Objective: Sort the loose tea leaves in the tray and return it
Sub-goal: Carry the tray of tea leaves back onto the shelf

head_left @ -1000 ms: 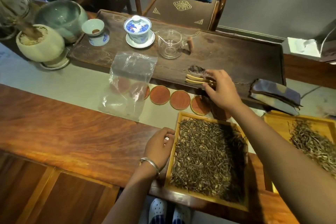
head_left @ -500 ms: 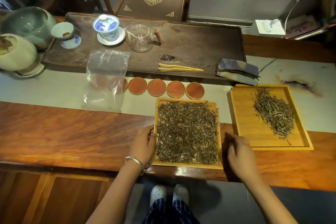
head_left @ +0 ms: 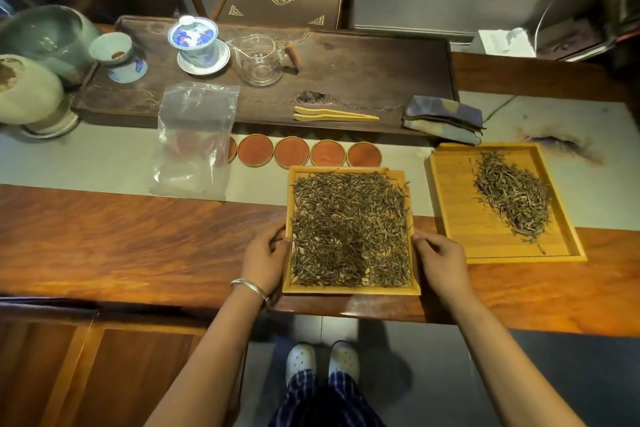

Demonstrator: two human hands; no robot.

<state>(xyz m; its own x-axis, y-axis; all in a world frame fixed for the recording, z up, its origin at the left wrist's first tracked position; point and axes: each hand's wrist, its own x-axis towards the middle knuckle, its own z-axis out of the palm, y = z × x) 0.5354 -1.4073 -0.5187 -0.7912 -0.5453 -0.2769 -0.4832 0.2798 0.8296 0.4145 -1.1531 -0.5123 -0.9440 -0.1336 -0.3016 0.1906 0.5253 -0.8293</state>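
Note:
A square bamboo tray (head_left: 349,289) full of dark loose tea leaves (head_left: 349,232) lies near the table's front edge. My left hand (head_left: 265,258) grips its left rim and my right hand (head_left: 441,262) grips its right rim. To the right lies a second bamboo tray (head_left: 453,204) with a smaller heap of paler tea leaves (head_left: 512,198). Bamboo tongs (head_left: 334,114) rest on the dark wooden tea board (head_left: 381,73) behind.
A clear plastic bag (head_left: 194,142) partly covers a row of round red coasters (head_left: 291,152). On the tea board stand a lidded blue-and-white cup (head_left: 195,38), a glass pitcher (head_left: 258,61) and a small cup (head_left: 112,50). A folded cloth (head_left: 443,118) lies at right. Ceramic pots (head_left: 31,90) are at left.
My right hand left the tongs on the tea board and came back to the tray's right rim. The view swung right, which brought the second tray fully into sight.

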